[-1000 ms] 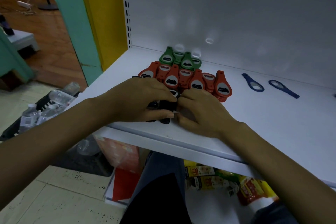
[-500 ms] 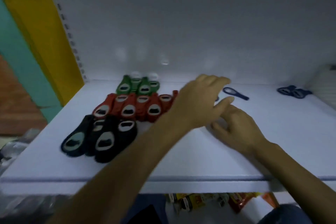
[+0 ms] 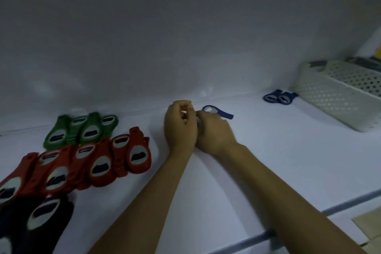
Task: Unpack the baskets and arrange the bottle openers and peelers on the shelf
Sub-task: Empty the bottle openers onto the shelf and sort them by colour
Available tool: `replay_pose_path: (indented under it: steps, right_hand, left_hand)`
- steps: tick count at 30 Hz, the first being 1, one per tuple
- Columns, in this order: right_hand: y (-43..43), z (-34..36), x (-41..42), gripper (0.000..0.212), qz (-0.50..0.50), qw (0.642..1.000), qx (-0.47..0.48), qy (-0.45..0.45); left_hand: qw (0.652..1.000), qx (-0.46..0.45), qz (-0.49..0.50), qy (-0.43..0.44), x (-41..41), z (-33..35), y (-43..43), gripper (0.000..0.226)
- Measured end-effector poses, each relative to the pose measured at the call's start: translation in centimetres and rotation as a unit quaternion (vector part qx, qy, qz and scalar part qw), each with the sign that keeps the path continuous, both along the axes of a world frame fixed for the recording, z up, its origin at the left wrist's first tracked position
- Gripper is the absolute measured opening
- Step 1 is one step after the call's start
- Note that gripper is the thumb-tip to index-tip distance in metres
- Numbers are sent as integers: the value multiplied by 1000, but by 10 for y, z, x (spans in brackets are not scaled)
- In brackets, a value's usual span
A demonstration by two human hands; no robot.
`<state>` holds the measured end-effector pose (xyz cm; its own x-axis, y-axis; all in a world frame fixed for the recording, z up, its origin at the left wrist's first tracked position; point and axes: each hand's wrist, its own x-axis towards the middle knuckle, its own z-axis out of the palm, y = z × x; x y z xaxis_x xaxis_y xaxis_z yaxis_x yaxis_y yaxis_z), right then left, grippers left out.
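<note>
On the white shelf lie rows of bottle openers: green ones at the back left, red ones in front of them, black ones at the near left. A slim blue bottle opener lies near the back wall. My right hand covers its middle, with thumb and finger pinching it by its ring. My left hand is pressed against the right one, fingers curled; what it holds is hidden.
Two more blue openers lie side by side at the back right. Right of them stands a white perforated basket with dark items inside. The shelf's front edge runs across the lower right.
Both hands left the black openers and moved right and back to the blue opener. The left hand, open half a second ago, is now curled beside the right. The view swung right.
</note>
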<state>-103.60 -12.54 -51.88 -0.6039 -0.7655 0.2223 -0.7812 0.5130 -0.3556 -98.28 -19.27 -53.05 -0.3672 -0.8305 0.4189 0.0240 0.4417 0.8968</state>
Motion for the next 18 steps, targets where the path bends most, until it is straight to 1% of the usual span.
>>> replay_pose_path:
  steps: [2,3,7,8,10,11,12,13,15,16,18]
  right_hand:
    - [-15,-5,1,27,17,996,39,83]
    - [-19,-9,-1,25,13,994,36,105]
    - [-18,-16,-10,16,9,995,-29,99]
    - [-16,-16,-12,18,4,996,-41,80]
    - [-13,-16,-16,26,-36,994,-103,-10]
    - [-11,-15,-19,30,-61,986,-145,-55]
    - [-9,-14,-22,33,-86,976,-181,-86]
    - [-8,-13,-24,34,-108,965,-213,-104]
    - [-5,-11,-27,36,-138,941,-280,-130]
    - [-5,-10,-27,34,-144,928,-314,-142]
    - [-4,-8,-23,29,-119,917,-348,-152]
  left_hand:
    - [1000,2,9,9,-2,-1,-1,18]
    - [1000,-2,10,9,-3,-1,-1,17]
    - [1000,20,9,11,-5,-2,-1,18]
    - [999,39,3,18,-5,-2,-1,19]
    - [992,117,-8,48,-7,1,1,20]
    - [983,171,-20,68,-9,3,3,21]
    - [971,220,-40,85,-13,6,5,24]
    - [962,251,-62,94,-16,8,9,26]
    - [958,257,-94,81,-20,7,15,24]
    - [960,248,-109,62,-22,6,17,29]
    - [960,246,-127,29,-22,2,18,52]
